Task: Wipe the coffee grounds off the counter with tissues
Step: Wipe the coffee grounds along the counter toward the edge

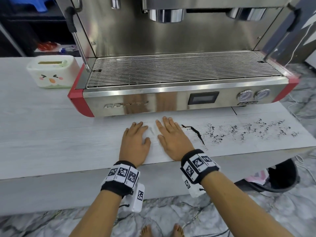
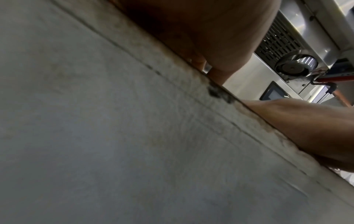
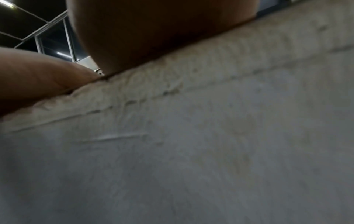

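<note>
A white tissue (image 1: 154,134) lies spread flat on the pale counter (image 1: 51,134) just in front of the espresso machine. My left hand (image 1: 135,142) and right hand (image 1: 172,139) press on it side by side, palms down and fingers straight. A dark ridge of coffee grounds (image 1: 196,132) runs along the tissue's right edge, beside my right hand. More grounds (image 1: 248,129) lie scattered over the counter further right. The wrist views show only the counter's front face (image 2: 95,136) and the undersides of my left palm (image 2: 220,37) and right palm (image 3: 153,30).
The steel espresso machine (image 1: 171,100) stands right behind my fingertips. A white tissue box (image 1: 52,72) with a cartoon face sits at the back left. A black bin (image 1: 273,177) stands on the floor below the counter's right end.
</note>
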The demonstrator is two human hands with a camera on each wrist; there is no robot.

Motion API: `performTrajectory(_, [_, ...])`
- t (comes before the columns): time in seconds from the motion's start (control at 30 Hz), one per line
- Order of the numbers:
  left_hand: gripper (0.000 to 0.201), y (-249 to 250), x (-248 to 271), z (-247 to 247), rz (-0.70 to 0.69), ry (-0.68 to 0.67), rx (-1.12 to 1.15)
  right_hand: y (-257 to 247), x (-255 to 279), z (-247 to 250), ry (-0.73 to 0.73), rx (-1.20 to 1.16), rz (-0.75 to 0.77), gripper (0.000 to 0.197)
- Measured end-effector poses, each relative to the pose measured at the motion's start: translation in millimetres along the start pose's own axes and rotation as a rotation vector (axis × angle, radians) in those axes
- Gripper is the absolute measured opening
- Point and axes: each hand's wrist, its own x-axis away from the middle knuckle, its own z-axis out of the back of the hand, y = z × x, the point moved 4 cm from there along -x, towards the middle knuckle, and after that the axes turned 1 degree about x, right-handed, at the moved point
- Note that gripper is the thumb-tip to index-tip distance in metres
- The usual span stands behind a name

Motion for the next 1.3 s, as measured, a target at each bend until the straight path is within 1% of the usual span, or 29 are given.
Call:
performTrajectory(0.13, [0.046, 4.6, 3.0, -5.3, -0.004, 0.006, -0.032, 21.8, 1.9, 5.8, 0.026, 0.023, -0.027, 0.055])
performTrajectory(0.27, [0.044, 4.5, 4.6, -4.9, -0.006, -0.001, -0.034, 45.5, 8.4, 10.9, 0.05, 0.031, -0.073, 0.053])
performTrajectory(0.37, [0.044, 5.5, 5.6, -5.5, -0.006, 0.0, -0.037, 52.4, 10.6, 16.8, 0.09, 0.003, -0.095, 0.05])
performTrajectory(0.43, [0.044, 5.5, 5.7, -6.3, -0.003, -0.001, -0.044, 44.0, 8.6, 22.8, 0.137, -0.021, -0.076, 0.049])
performTrajectory(0.5, [0.047, 5.6, 5.2, -5.9, -0.003, 0.002, -0.051, 25.6, 2.0, 25.3, 0.164, -0.036, -0.02, 0.049])
performTrajectory(0.6, [0.047, 6.2, 5.2, -5.8, -0.014, 0.003, -0.067, 0.8, -13.5, 14.0, 0.096, -0.035, 0.044, 0.051])
performTrajectory(0.7, [0.046, 6.1, 4.8, -5.7, -0.016, 0.002, -0.065, -3.9, -25.9, 0.6, 0.041, -0.001, 0.062, 0.052])
performTrajectory(0.87, [0.051, 6.5, 5.0, -4.8, -0.002, -0.001, -0.054, 22.2, -25.9, 8.6, 0.057, 0.027, -0.011, 0.053])
performTrajectory(1.0, [0.044, 4.9, 5.1, -4.6, 0.002, -0.004, -0.044, 48.0, -15.9, 20.1, 0.064, 0.072, -0.088, 0.051])
performTrajectory(1.2, [0.044, 4.8, 5.6, -4.8, -0.003, 0.004, -0.034, 80.2, -3.8, 29.6, 0.063, 0.041, -0.198, 0.049])
performTrajectory(1.3, [0.044, 5.5, 5.3, -4.7, 0.0, 0.002, -0.036, 79.5, -2.9, 36.8, 0.072, -0.025, -0.186, 0.053])
